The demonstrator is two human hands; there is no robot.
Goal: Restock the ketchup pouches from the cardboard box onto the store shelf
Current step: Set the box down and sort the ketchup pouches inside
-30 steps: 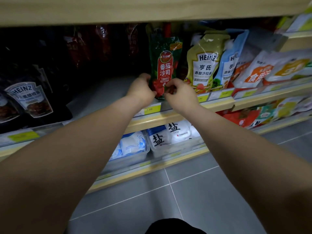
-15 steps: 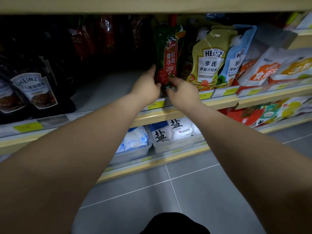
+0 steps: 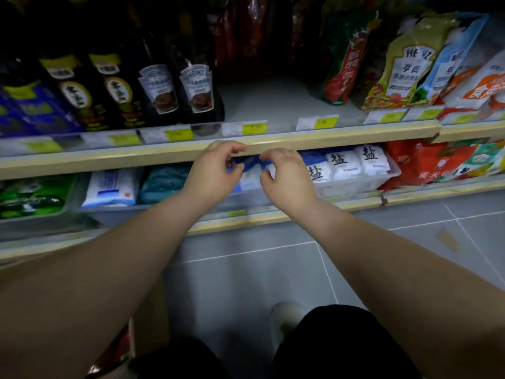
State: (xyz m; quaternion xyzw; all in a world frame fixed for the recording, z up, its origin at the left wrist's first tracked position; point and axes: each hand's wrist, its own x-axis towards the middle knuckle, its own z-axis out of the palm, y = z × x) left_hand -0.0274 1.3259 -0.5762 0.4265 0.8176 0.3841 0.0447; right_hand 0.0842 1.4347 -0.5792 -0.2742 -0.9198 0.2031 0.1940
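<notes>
A red and green ketchup pouch [image 3: 345, 67] stands leaning on the grey shelf [image 3: 273, 105], beside the yellow-green Heinz pouch [image 3: 404, 69]. More dark red pouches [image 3: 246, 31] stand deep at the back of the shelf. My left hand [image 3: 213, 170] and my right hand [image 3: 287, 176] hang side by side below the shelf's front rail [image 3: 341, 139], fingers loosely curled and apart, holding nothing. Part of the cardboard box [image 3: 149, 324] shows at the bottom left under my left arm, with something red [image 3: 114, 348] in it.
Dark sauce bottles [image 3: 175, 83] line the left of the shelf. Price tags [image 3: 254, 128] run along the rail. Below are white salt bags [image 3: 347, 165] in a clear tub and red packets [image 3: 426, 162]. Grey tiled floor [image 3: 246, 283] lies between the shelving and my knees.
Both hands have let go of the ketchup pouch, which now stands on the shelf, and have drawn back down below the rail. The view has tilted down and left.
</notes>
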